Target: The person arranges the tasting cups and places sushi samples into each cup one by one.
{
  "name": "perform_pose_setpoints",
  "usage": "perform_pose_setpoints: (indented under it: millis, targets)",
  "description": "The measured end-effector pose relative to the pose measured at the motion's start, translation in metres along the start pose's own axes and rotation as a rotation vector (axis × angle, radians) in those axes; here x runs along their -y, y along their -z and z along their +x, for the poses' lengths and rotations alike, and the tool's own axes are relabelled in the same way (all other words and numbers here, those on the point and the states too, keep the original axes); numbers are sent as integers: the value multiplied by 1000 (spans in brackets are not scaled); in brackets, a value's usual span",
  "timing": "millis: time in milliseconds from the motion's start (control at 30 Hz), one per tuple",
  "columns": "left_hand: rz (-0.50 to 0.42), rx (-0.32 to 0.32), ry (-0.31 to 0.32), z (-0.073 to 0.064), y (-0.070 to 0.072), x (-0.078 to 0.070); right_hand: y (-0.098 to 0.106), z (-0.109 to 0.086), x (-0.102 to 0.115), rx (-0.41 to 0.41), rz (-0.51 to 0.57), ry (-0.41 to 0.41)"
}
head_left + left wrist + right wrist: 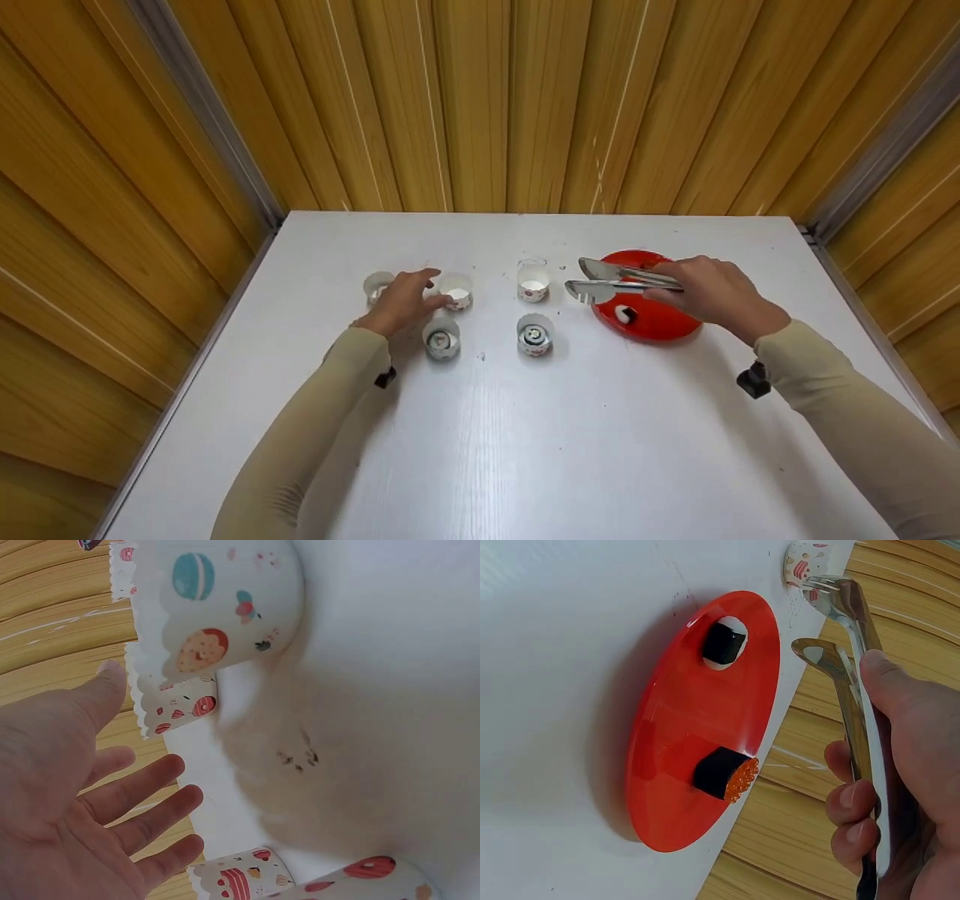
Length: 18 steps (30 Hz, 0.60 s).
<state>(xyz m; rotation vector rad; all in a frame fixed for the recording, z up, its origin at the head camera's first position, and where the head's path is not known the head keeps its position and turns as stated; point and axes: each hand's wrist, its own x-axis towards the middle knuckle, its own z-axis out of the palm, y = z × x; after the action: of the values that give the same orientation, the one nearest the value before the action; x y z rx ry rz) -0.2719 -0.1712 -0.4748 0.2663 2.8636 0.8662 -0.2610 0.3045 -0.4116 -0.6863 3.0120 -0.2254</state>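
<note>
My right hand (712, 292) grips metal tongs (855, 682) above a red plate (682, 712); the tong arms stand apart with nothing between their tips. On the plate lie a white piece with a black band (725, 643), like sushi, and a black-wrapped piece topped with orange roe (727, 774). My left hand (405, 301) hovers among printed paper baking cups, fingers spread and holding nothing. Its thumb overlaps a white cup (459, 289) in the head view, while another cup (375, 285) is partly hidden behind the hand.
Nearer me stand two cups with small round contents, one on the left (441, 339) and one on the right (535, 335). A further cup (533, 283) stands behind the right one. Wood-patterned panels (472, 105) close off the white table's (525, 450) back and sides.
</note>
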Motion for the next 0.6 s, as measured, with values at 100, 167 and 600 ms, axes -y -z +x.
perform_pose_setpoints:
  millis: [100, 167, 600]
  targets:
    - [9, 3, -1, 2, -3, 1, 0, -6, -4, 12, -17, -2]
    - [12, 5, -3, 2, -4, 2, 0, -9, -6, 22, -23, -8]
    - [9, -10, -30, 3, -8, 2, 3, -25, -16, 43, -11, -21]
